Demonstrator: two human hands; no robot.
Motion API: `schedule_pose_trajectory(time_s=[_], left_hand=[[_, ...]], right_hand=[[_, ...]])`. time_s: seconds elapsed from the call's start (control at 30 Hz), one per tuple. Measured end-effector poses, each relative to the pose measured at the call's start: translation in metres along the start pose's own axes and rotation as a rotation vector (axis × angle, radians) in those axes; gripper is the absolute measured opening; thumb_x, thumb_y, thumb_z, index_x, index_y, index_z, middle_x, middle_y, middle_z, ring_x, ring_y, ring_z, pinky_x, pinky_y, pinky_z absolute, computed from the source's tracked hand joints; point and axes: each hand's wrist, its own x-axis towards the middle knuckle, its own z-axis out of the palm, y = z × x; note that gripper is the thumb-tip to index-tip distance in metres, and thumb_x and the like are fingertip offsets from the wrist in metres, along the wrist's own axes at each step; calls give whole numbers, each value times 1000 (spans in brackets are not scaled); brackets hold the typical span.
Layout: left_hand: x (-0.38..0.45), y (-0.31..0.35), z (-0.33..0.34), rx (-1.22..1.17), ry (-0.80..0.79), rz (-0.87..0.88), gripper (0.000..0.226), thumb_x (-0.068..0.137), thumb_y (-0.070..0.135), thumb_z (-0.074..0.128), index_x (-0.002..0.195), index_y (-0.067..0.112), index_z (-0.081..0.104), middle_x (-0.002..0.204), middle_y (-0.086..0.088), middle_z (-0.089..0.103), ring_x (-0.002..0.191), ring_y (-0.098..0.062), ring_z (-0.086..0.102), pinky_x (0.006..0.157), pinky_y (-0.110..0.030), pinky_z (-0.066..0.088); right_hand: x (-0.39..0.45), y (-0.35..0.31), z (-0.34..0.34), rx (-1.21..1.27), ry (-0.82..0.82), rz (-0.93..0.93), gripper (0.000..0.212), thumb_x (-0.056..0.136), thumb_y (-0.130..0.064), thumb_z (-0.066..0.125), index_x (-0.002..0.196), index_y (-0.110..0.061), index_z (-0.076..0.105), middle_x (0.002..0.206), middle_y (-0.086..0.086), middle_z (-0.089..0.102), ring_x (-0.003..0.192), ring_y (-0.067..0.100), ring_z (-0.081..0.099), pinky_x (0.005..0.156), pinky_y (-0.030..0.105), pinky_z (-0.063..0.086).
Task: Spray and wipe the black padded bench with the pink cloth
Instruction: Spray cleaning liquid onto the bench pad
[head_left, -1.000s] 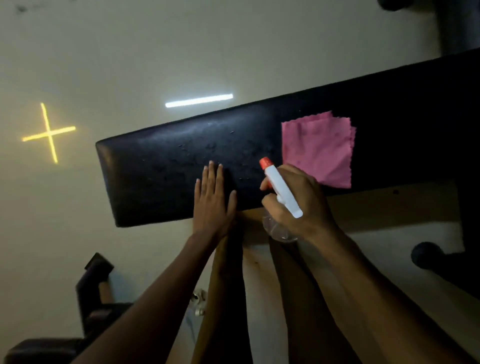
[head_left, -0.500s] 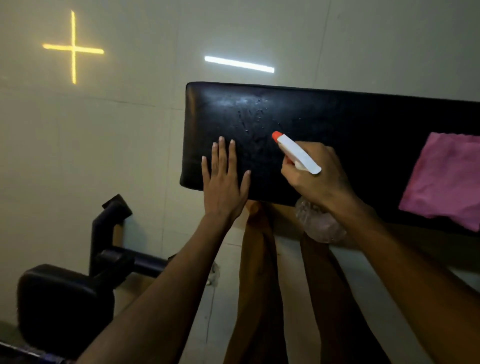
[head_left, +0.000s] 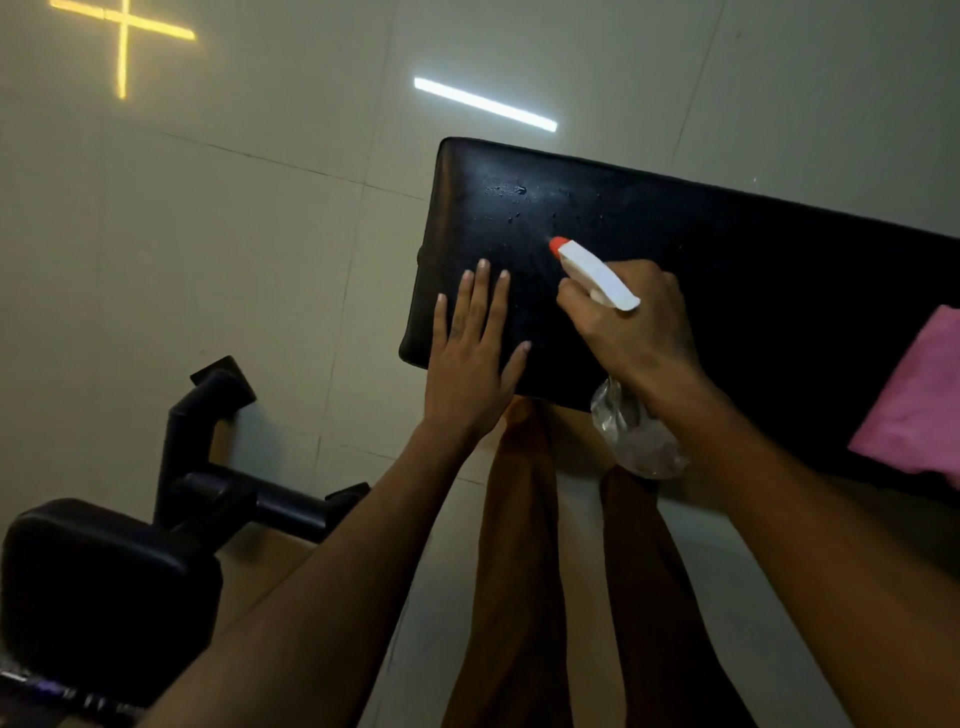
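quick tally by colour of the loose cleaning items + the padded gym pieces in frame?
Pink: 1, the pink cloth, lying on the bench at the right edge of the view.
White and orange: 1, the spray bottle, gripped by the right hand.
Black: 2, the black padded bench under the left hand, and a second black padded piece at lower left.
Total: 4

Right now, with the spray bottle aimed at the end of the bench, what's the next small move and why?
Probably squeeze the trigger once more, then reach for the cloth. The right hand grips the spray bottle, aimed at the bench, where only scattered droplets show. The left hand rests flat on the pad, and the pink cloth lies untouched.
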Motion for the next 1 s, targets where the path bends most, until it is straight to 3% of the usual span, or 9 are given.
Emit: schedule_pose_trajectory(time_s=[0.4, 0.63, 0.77, 0.9, 1.0], left_hand=[[-53, -9, 14, -80, 6, -181, 76, 102, 44, 48, 159, 13, 8, 167, -7, 0, 154, -20, -3, 125, -44, 4], [-62, -12, 15, -64, -4, -208, 73, 103, 43, 44, 159, 12, 8, 167, -8, 0, 154, -21, -2, 125, -38, 0], [-56, -3, 11, -77, 19, -170, 70, 103, 36, 44, 159, 10, 9, 167, -10, 2, 154, -22, -1, 125, -44, 4], [-35, 8, 6, -91, 9, -60, 67, 104, 34, 41, 159, 11, 9, 166, -12, 2, 154, -24, -2, 125, -47, 4], [-16, 19, 2, -69, -2, -13, 67, 104, 35, 38, 158, 10, 9, 166, -15, 2, 154, -27, -1, 125, -46, 2]], right_hand=[[-44, 27, 11, 40, -133, -12, 43, 90, -23, 68, 55, -26, 44, 50, -7, 45, 44, 4, 46, 44, 9, 33], [-73, 52, 19, 26, -106, -19, 51, 87, -16, 68, 49, -28, 37, 43, -8, 38, 43, 6, 48, 42, 11, 33], [-82, 63, 13, 84, -76, -6, 47, 89, -16, 70, 53, -29, 43, 46, -7, 43, 45, 7, 48, 44, 10, 33], [-80, 66, -1, 149, 13, 60, 26, 89, -19, 70, 66, -8, 66, 60, 8, 64, 57, 18, 60, 50, 27, 46], [-75, 68, -17, 204, 131, 89, 27, 91, -22, 66, 79, 2, 68, 69, 19, 66, 64, 25, 62, 60, 38, 48]])
